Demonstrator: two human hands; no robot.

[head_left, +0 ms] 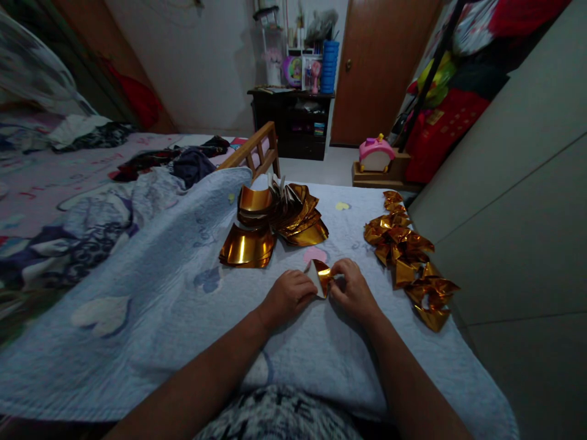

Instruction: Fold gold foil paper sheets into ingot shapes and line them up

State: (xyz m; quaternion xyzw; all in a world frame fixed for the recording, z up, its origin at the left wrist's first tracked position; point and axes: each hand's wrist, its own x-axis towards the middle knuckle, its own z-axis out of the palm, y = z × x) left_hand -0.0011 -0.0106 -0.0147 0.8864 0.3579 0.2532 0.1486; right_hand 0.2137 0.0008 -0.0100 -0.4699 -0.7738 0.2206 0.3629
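Note:
Between my hands is a small sheet of gold foil paper [323,275], partly folded, its white back showing on the left and shiny gold on the right. My left hand [291,294] pinches its left lower edge, while my right hand [352,288] grips its right edge with thumb and fingers. Beyond my left hand lie fanned stacks of flat gold foil sheets [250,247], some curled, with white edges visible. Over to the right, several folded gold foil pieces [403,250] form a loose row along the bed's edge.
A pale blue quilt with heart shapes [178,330] covers the surface under my hands. A wooden rail [252,146] stands behind the stacks. Crumpled clothes [192,165] lie on a bed at left. Further back are a dark cabinet [291,134], a door and a pink toy [376,153].

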